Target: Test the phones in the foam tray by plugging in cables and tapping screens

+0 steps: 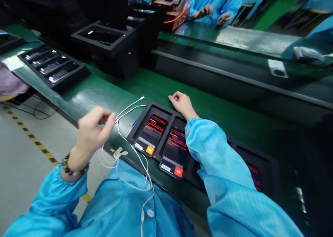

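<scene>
My left hand is raised over the bench's front edge, its fingers curled and the thumb pointing towards a white charging cable. What lies inside these fingers, if anything, is hidden. Beyond the black tray, my right hand rests near the green bench top with fingertips bent together and nothing visible in them. In the tray lie a phone with red text and an orange button, and a second phone with a red-orange button. My right sleeve covers part of the tray; another lit screen shows past it.
Another black tray of several phones lies on the left. Behind it stands a large black box. White cables hang over my lap. A strip of tape sticks to the bench edge. Across the bench sits a co-worker in a blue smock.
</scene>
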A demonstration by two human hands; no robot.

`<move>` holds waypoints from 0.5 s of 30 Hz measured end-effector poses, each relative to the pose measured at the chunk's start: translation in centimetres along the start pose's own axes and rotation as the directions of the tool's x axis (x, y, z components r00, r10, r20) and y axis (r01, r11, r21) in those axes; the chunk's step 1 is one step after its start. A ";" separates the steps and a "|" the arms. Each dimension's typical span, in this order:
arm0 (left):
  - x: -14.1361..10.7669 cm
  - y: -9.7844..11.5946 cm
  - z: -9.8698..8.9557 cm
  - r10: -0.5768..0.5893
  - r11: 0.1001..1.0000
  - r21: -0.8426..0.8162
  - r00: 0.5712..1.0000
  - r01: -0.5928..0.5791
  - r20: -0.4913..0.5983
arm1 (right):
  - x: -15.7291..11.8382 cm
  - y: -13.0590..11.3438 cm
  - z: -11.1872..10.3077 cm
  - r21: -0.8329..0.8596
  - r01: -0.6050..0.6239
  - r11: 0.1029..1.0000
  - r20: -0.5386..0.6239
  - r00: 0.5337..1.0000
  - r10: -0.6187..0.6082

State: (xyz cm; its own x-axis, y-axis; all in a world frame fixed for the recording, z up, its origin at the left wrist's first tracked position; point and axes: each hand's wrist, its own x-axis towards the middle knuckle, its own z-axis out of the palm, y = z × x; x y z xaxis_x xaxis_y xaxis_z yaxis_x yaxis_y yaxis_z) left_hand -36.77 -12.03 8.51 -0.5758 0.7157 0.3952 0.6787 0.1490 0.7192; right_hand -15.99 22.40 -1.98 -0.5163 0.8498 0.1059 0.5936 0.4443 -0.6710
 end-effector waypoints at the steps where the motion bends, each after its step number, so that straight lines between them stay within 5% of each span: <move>1: -0.3 -0.7 0.8 -0.059 0.983 0.179 0.992 0.038 0.115 | 0.0 -0.1 0.0 -0.002 0.002 1.000 0.002 1.000 -0.002; 3: -1.0 -2.4 2.6 -0.242 0.876 0.472 0.937 0.100 0.251 | -0.1 -0.2 -0.1 -0.010 0.005 1.000 0.012 1.000 -0.005; 6: -1.6 -4.4 4.5 -0.336 0.832 0.531 0.907 0.159 0.255 | -0.3 -0.4 -0.5 -0.028 0.018 0.999 0.053 0.998 -0.016; 12: -1.2 -5.3 4.3 -0.254 0.933 0.319 0.935 0.168 0.249 | -2.3 -1.6 -1.2 0.019 0.102 0.995 0.182 0.978 -0.103; 15: -1.1 -5.4 1.5 -0.207 0.968 -0.110 0.968 0.224 0.143 | -4.1 -2.2 -0.7 0.071 0.165 0.984 0.203 0.963 -0.176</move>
State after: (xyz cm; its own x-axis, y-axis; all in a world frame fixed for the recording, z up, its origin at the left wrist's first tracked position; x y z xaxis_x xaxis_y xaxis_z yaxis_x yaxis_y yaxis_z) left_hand -39.11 -12.62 3.27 -0.6325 0.7596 0.1514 0.4785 0.2295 0.8476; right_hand -14.72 18.08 -0.36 -0.7269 0.6830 0.0716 0.4548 0.5569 -0.6950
